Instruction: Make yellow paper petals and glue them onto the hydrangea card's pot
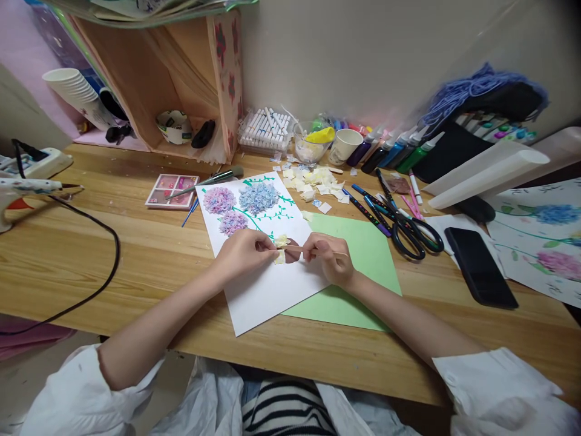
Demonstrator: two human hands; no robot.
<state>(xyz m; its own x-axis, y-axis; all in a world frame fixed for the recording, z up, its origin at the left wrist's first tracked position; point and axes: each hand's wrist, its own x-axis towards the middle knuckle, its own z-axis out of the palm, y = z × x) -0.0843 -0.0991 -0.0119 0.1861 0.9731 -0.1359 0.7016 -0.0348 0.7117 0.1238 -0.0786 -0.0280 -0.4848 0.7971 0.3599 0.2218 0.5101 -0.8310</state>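
My right hand is closed around a thin wooden stick, which points left over a brown round patch on the white sheet. Pinched at the stick's tip, my left hand holds a small yellow paper piece. Another crumpled yellow piece sits just above the fingertips. On the sheet's upper part are a blue hydrangea bloom and two pinkish-purple blooms, with green painted stems and leaves. The fingers partly cover the brown patch.
A green sheet lies partly beneath the white one. Behind are yellow paper scraps, a paper cup and paint bottles. To the right lie scissors and a phone; a glue gun with its cord is left.
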